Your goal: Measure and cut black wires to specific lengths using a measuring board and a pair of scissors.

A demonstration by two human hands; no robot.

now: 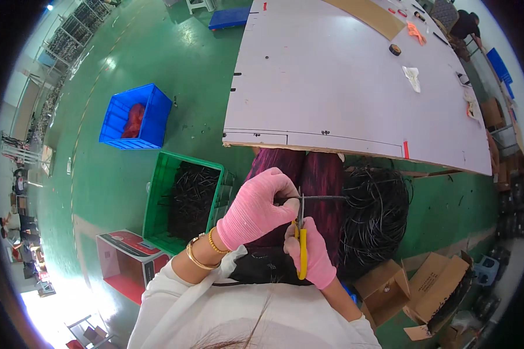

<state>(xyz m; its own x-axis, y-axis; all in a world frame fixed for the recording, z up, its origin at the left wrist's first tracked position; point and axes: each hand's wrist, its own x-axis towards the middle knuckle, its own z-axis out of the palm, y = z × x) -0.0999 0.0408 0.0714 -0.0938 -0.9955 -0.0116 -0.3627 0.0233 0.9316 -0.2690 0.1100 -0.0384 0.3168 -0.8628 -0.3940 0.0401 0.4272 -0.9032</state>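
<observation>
Right hand (315, 256) fingers gripping yellow-handled scissors (301, 247) | left hand (256, 208) fingers pinching black cable (320, 198) | blades at cable, just beside left fingers

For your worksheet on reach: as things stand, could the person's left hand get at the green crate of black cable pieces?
Probably yes. The green crate stands on the floor just left of the left hand, with nothing between them. But that hand is pinching a black cable, so it would have to let go first.
</observation>
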